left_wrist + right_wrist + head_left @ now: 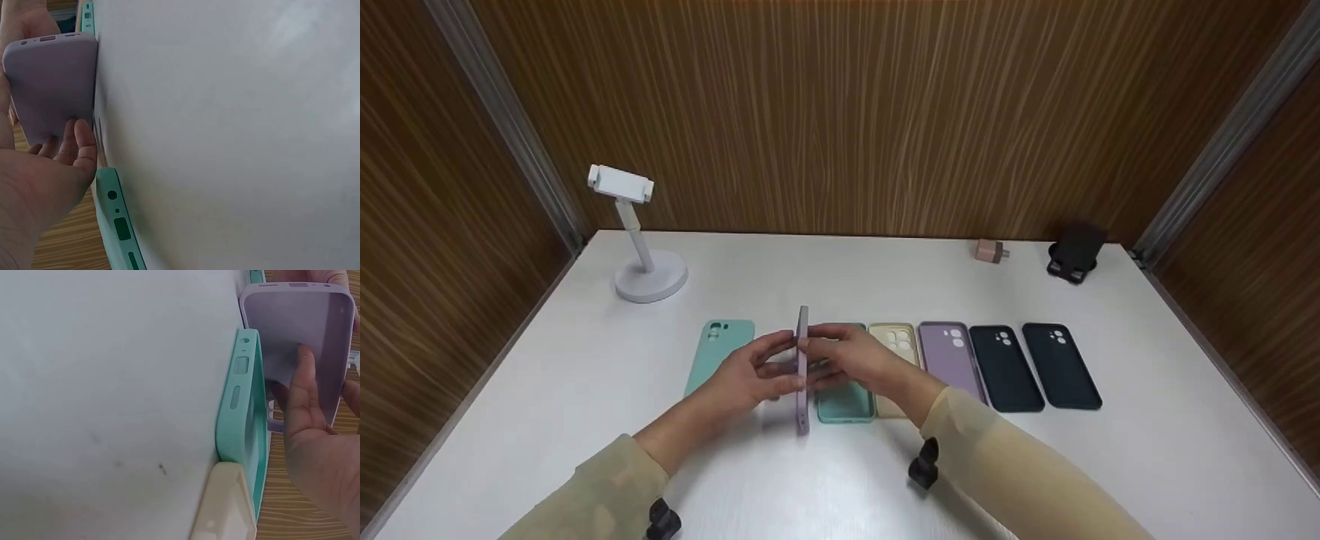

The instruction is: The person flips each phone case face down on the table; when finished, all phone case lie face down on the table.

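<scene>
We grip the lilac case (53,87) upright between the fingers (84,138) of our left hand (741,379) and right hand (864,360); probably light, bendy and hardly fragile, it should be pinched softly by its rims (340,343).

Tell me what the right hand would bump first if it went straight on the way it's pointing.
The upright purple case, which the right hand is touching. Beyond that, the left hand seems next in line, though depth is hard to judge.
</scene>
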The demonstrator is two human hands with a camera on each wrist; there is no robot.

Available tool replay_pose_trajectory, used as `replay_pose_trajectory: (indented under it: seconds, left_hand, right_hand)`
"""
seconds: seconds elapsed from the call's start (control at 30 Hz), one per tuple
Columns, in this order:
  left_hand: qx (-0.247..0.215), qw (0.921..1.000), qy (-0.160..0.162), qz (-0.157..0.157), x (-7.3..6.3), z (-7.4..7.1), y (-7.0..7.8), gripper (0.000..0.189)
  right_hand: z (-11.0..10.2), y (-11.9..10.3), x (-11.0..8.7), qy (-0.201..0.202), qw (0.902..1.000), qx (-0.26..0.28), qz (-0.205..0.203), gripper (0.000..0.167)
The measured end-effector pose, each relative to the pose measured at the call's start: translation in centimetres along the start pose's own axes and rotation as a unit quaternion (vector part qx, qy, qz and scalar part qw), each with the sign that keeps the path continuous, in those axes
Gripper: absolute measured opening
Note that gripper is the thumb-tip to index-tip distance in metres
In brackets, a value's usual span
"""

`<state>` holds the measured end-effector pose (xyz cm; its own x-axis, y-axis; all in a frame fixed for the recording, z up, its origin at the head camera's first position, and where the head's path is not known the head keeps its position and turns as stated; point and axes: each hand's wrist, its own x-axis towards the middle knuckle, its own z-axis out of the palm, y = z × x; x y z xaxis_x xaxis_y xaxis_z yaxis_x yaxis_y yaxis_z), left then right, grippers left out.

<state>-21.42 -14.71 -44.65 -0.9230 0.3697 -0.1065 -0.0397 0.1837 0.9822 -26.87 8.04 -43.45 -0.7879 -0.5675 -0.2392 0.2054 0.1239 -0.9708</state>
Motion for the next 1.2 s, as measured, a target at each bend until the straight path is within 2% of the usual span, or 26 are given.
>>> replay_pose_trajectory:
  seconds: [0.17,0.4,0.6,0.87,1.2]
  left_hand:
    - [0.004,1.0,0.005,-0.004,0.1,0.2,0.0,0.087]
    - [0.011,0.9997,0.022,-0.008,0.2,0.6,0.2,0.077]
    - [0.013,0.9982,0.057,-0.009,0.4,0.9,0.3,0.071]
    - [0.01,0.9936,0.112,-0.015,0.5,0.7,0.4,0.068]
    - [-0.023,0.9927,0.116,-0.024,0.7,0.3,0.6,0.074]
  right_hand:
    - [-0.1,-0.1,-0.1,0.008,1.0,0.001,-0.005,0.056]
    - [-0.1,-0.4,-0.6,0.035,0.9993,0.008,-0.013,0.054]
    - [-0.3,-0.5,-1.1,0.04,0.9985,0.027,-0.027,0.056]
    - [-0.3,-1.3,-1.6,0.026,0.9957,0.074,-0.05,0.056]
    - [0.0,-1.5,-1.6,0.026,0.9914,0.107,-0.07,0.055]
